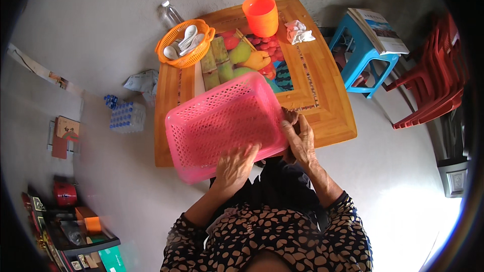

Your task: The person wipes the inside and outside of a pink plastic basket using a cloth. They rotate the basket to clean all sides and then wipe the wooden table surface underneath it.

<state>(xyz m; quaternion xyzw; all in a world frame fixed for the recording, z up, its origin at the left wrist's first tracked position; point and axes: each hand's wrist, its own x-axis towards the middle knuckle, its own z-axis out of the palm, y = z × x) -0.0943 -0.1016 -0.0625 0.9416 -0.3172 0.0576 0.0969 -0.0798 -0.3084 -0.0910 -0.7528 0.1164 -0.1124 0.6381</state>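
Pink plastic, rectangular lattice-walled basket (pixel 227 126): positioned at the near side of the wooden table (pixel 330 116), open side up, set askew, its near left corner reaching out past the table edge. Interior shows bare perforated bottom.

Left hand (pixel 236 167): at the basket's near long side, back of hand uppermost, fingers extended over the rim toward the inside; slightly blurred. Whether it grips the rim or only rests there, cannot tell.

Right hand (pixel 301 141): at the basket's right end, thumb toward the basket wall, fingers partly bent. Brown patch next to the thumb not identifiable; firmness of hold and what is held, cannot tell.

Tabletop, far side: orange plastic colander (pixel 198 56) at the far left corner, containing white spoons (pixel 187 37). Stack of orange bowls (pixel 261 17) near the far edge; crumpled white tissue (pixel 298 32) to its right. Fruit-printed panel (pixel 257 60) in the table's middle, partly covered by the basket.

Surroundings: clear bottle (pixel 172 14) beyond the colander; pack of blue-capped bottles (pixel 127 116) left of the table; blue plastic stool (pixel 364 60) at right, bearing magazines (pixel 380 30); stacked red plastic chairs (pixel 433 78) farther right.
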